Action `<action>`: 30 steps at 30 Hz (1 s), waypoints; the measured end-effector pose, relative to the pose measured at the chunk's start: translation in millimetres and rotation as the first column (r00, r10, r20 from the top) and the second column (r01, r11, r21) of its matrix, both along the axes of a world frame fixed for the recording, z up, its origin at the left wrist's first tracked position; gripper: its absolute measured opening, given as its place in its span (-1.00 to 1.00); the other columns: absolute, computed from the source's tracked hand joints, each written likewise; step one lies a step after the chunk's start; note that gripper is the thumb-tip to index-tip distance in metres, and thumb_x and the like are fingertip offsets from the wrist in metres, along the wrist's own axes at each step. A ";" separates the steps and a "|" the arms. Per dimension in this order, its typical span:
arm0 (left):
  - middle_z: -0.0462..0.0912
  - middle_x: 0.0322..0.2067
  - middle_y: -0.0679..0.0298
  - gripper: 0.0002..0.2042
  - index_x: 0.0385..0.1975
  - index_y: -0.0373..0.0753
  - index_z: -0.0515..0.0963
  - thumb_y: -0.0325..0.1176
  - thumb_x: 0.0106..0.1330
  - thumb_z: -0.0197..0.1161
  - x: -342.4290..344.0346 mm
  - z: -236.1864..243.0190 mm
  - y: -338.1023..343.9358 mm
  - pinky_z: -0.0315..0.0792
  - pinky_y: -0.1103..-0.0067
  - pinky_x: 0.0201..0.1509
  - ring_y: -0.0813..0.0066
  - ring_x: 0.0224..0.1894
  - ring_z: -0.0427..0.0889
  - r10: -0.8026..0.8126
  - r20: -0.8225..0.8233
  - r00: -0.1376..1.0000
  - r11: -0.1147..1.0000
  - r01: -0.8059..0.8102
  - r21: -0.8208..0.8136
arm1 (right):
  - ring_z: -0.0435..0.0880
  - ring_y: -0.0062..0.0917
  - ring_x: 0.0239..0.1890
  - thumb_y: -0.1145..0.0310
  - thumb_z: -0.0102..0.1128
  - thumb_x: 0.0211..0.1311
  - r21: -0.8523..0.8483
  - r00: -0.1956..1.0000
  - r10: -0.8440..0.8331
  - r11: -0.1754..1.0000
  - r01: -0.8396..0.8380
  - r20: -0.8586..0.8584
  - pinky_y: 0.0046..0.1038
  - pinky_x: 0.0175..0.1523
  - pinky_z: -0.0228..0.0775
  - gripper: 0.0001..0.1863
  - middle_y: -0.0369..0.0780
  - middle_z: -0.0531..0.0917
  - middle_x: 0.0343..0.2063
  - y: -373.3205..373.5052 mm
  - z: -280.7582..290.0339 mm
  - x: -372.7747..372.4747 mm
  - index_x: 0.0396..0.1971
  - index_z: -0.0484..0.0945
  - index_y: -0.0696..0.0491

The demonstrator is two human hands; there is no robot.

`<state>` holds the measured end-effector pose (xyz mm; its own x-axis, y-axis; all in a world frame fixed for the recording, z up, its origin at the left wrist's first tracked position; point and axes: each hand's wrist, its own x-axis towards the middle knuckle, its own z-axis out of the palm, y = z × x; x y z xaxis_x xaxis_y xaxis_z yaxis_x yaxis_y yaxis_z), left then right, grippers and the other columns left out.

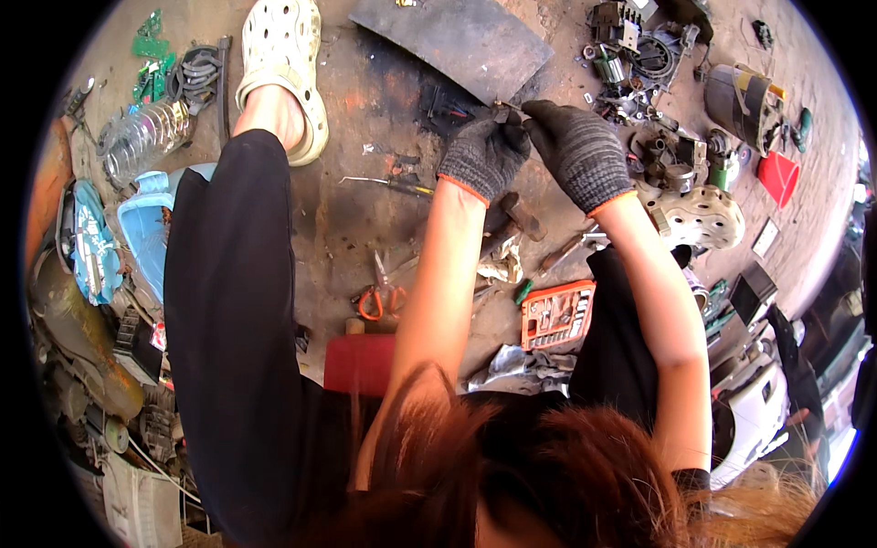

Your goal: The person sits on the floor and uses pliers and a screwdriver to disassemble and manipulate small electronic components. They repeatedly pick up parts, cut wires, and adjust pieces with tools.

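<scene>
Dark grey knit gloves with orange cuffs cover both of my hands. My left hand (487, 151) is closed in a pinch, its fingertips at a small, thin piece too tiny to name. Close beside it on the right, my right hand (582, 151) has its fingers pressed together around the same spot; what they grip is mostly hidden. Just beyond the fingertips lies a flat dark metal plate (457, 41), its near corner almost at my hands. A hammer (521, 216) rests on the ground below my left wrist. Left of that wrist lies a thin tool with a yellow and black handle (402, 187).
Orange-handled scissors (379, 292) and an orange bit set (557, 315) lie nearer my body. Metal parts (653, 59) pile up at the far right, beside a cut container (742, 105) and a red cup (778, 178). At left are a clear bottle (146, 142) and green circuit boards (151, 78).
</scene>
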<state>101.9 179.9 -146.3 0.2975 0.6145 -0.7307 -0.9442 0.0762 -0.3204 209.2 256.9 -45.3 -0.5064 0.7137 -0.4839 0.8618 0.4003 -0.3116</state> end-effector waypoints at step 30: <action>0.59 -0.43 0.21 -0.93 -0.38 -0.29 0.50 -0.59 0.16 0.14 -6.5 -1.3 -4.1 0.54 0.54 -0.34 0.38 -0.36 0.59 -0.005 0.017 1.000 1.000 0.005 0.007 | 0.62 -0.18 -0.25 0.11 -0.04 0.28 -0.074 0.986 0.080 0.995 -0.069 0.145 -0.21 -0.14 0.44 -0.66 -0.06 0.64 -0.35 4.1 12.9 -15.6 -0.12 0.55 -0.01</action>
<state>95.5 175.8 -147.7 0.3133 0.6177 -0.7213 -0.9381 0.0832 -0.3362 193.6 261.0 -32.4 -0.4761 0.6394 -0.6038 0.8690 0.4473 -0.2116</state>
